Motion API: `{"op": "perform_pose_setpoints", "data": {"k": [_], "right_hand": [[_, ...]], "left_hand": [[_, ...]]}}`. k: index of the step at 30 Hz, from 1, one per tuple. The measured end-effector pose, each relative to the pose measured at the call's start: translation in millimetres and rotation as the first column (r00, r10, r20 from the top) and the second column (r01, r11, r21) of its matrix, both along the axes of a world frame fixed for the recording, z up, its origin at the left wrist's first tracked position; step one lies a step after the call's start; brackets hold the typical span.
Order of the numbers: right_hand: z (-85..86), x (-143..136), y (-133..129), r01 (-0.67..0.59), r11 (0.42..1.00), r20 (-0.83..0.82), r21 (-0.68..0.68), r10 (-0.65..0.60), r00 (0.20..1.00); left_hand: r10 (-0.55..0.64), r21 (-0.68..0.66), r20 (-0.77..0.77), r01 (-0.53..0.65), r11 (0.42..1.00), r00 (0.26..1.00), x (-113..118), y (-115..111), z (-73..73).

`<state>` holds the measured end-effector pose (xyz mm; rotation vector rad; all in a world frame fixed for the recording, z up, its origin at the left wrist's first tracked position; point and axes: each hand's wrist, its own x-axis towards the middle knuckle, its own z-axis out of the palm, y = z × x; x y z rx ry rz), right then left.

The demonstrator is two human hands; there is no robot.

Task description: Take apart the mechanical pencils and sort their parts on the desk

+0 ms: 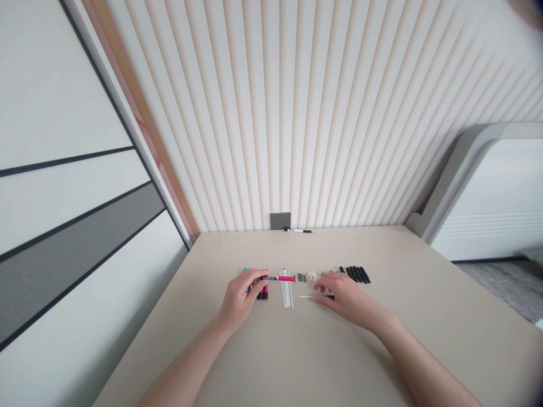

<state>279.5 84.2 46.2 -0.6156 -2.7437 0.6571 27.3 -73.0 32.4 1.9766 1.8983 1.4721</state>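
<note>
Closed in a pinch, my left hand (238, 297) holds a red-and-black pen barrel (285, 278) level, its red end pointing right. Black-and-red barrels (265, 293) and a bit of turquoise lie under and beside that hand. My right hand (341, 295) is curled around a thin white pen refill (305, 297) with a black end; the fingers partly cover it. Several white refills (286, 294) lie side by side between the hands. Small grey parts (301, 277) and small white parts (312, 275) sit just beyond the right fingertips.
A row of short black pen parts (358, 275) lies right of my right hand. Toward the back edge, a black-and-white pen (302, 230) rests below a wall socket (280, 220). The table (271, 350) meets a ribbed wall; a white padded headboard (487, 192) stands on the right.
</note>
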Motion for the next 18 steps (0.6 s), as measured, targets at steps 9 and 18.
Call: {"op": "perform_pose_setpoints", "data": {"k": [9,18], "right_hand": [[0.5,-19,-30,-0.179,0.955,-0.222,-0.238,0.126,0.967],[-8.2,-26,-39,-0.204,0.951,-0.139,-0.231,0.175,0.975]], "left_hand": [[-0.182,-0.054,-0.082,0.178,0.983,0.98,9,-2,2.4],[-0.22,-0.163,-0.006,0.216,0.963,0.976,15,-2,2.7]]}}
